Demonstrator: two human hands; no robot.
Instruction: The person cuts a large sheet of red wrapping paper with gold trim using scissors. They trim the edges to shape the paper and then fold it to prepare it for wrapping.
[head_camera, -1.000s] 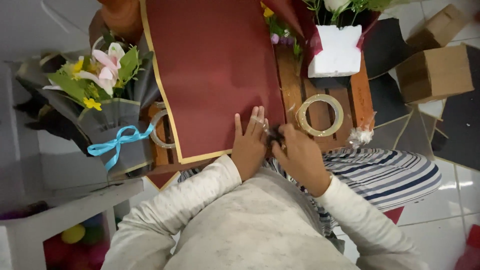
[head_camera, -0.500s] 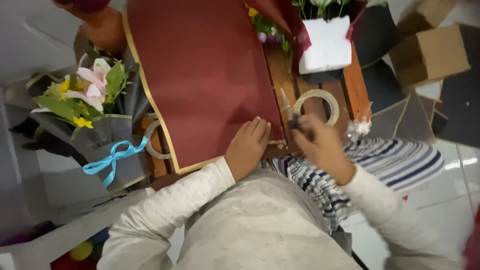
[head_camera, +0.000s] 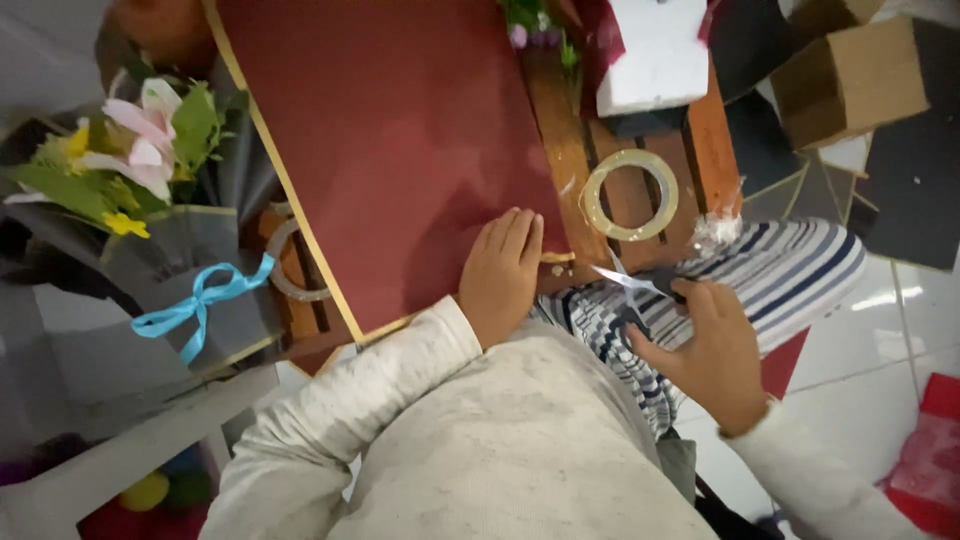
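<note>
My left hand (head_camera: 503, 272) lies flat, fingers together and stretched out, pressing on the near corner of the large dark-red wrapping sheet with a thin gold border (head_camera: 390, 150); it grips nothing, only holds the sheet down against the brown slatted wooden table (head_camera: 570, 170); half a second ago it lay in the same place in the same way. My right hand (head_camera: 712, 350) has moved; a second ago it sat just beside the left at the sheet's edge, half a second ago it had lifted toward the roll of clear tape (head_camera: 630, 195), and now it has drawn back over my striped lap, well apart from the sheet; its fingers are curled around the dark handles of a pair of small silver-bladed scissors (head_camera: 630, 283), whose blades stand slightly parted and point toward the left hand. The tape roll lies flat on the slats, between the sheet and the table's right edge; a white block-shaped vase (head_camera: 655, 55) stands beyond it. To the left, a grey-wrapped bouquet of pink and yellow flowers tied with a light-blue ribbon (head_camera: 190, 305) leans beside the table; a second tape ring (head_camera: 285, 262) shows partly under the sheet's left border. A brown cardboard box (head_camera: 850, 80) sits on the floor at upper right.
</note>
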